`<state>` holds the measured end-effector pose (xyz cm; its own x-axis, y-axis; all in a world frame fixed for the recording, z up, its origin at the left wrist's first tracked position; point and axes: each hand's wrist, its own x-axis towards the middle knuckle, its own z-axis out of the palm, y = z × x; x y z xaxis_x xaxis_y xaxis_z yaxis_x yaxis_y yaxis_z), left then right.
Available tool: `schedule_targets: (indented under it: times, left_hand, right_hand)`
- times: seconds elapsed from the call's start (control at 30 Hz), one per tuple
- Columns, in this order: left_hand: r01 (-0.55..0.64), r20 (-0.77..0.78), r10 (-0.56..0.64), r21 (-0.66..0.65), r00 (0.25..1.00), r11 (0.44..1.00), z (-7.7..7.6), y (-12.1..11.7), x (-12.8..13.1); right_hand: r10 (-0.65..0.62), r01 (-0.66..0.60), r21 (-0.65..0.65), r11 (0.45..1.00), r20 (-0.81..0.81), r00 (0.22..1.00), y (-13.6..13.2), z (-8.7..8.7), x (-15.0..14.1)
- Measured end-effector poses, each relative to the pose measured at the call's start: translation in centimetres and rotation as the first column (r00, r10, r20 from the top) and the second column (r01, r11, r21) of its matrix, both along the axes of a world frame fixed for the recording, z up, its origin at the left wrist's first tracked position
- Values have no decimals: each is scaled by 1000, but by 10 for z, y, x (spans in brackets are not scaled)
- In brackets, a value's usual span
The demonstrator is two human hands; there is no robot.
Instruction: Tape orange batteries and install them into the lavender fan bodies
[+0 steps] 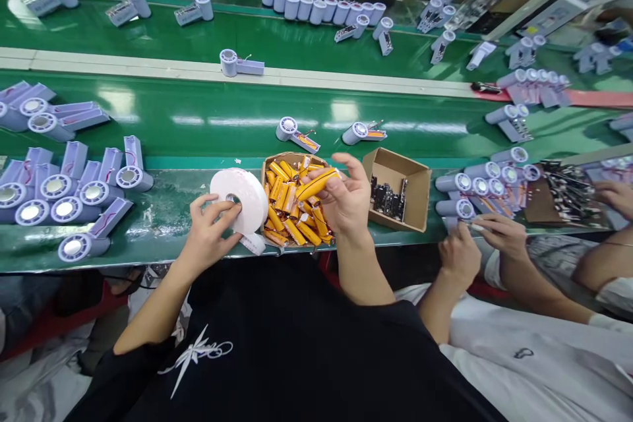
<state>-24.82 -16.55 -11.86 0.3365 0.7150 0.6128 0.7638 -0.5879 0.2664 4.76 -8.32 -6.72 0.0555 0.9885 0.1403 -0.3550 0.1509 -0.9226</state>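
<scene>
My left hand (210, 231) grips a white roll of tape (241, 199) standing on edge at the front of the green bench, fingers pinching near its core and loose end. My right hand (343, 201) is closed on a yellow cylindrical battery (316, 184), held just above a cardboard box (270, 165) filled with several more yellow batteries. The roll leans against that box's left side.
A second cardboard box (415, 191) with dark circuit boards stands right of my right hand. Lavender fan housings (74, 184) crowd the left; more lie on the green conveyor (198, 112). A co-worker's hands (487, 237) work at the right beside more housings. Another person sits across the belt.
</scene>
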Motion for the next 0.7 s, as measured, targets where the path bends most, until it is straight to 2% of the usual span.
schedule_targets:
  times: [0.1, 0.2, 0.27, 0.4, 0.57, 0.63, 0.7]
  left_hand:
    - [7, -55, -9, -29, 998, 1000, 5, -5, 4]
    - [19, -82, -23, -50, 996, 999, 11, -7, 6]
    - [30, -98, -35, -53, 995, 998, 15, -8, 7]
    - [52, -161, -58, -41, 985, 998, 22, -8, 11]
    - [49, -210, -49, -4, 976, 999, 26, -7, 17]
    - [32, -229, -30, 4, 973, 999, 26, -8, 16]
    - [15, -262, -13, 8, 965, 1000, 29, -8, 12]
  right_hand:
    - [-2, 2, -5, 1000, -44, 999, -10, 3, -13]
    - [-92, 96, 101, 990, -46, 995, -14, 1, -20]
    - [-147, 151, 125, 981, -44, 988, -15, -2, -24]
    - [-198, 198, 109, 974, -6, 980, -22, -11, -36]
    - [-249, 245, 67, 967, 54, 967, -41, -35, -56]
    - [-234, 233, 25, 972, 81, 969, -48, -45, -58]
    - [-152, 156, -30, 987, 105, 983, -50, -49, -52]
